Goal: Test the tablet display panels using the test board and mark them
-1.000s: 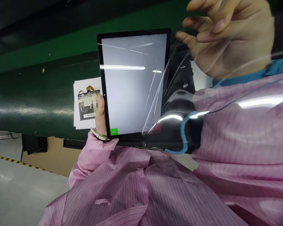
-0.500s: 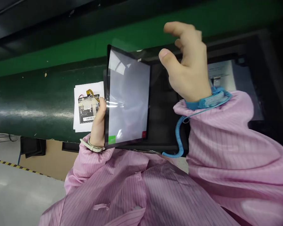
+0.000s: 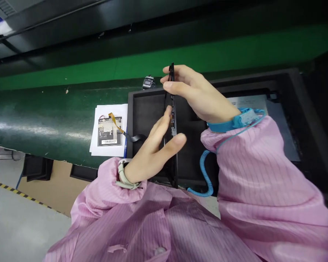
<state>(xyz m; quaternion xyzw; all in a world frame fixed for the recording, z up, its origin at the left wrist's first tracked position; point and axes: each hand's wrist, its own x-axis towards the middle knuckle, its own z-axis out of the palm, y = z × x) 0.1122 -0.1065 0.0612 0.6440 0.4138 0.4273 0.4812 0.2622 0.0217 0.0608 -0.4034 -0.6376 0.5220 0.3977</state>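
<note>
A tablet-like display panel point(image 3: 173, 109) stands on edge over the black tray, its narrow side with small slots and ports facing me. My right hand point(image 3: 194, 91) grips its far upper end, thumb on the near side and fingers around it. Against the panel's left side is my left hand point(image 3: 155, 153), fingers stretched out and thumb spread across the edge; whether it bears any weight cannot be told. A dark flat cable runs from the panel side to a gold ribbon cable point(image 3: 115, 122) on a circuit board module point(image 3: 110, 131). The screen's face is hidden.
White paper sheets point(image 3: 94, 145) lie under the module on the green bench point(image 3: 43, 120). A small metal counter point(image 3: 148, 82) sits behind the black tray point(image 3: 129, 120). On the right, another dark tray point(image 3: 303, 109) holds a grey panel. A coiled blue cord point(image 3: 206, 174) hangs from my right wristband.
The panel has turned from showing its lit white screen to edge-on. My right hand has come from free in the air onto its upper end. My left hand has opened and moved right.
</note>
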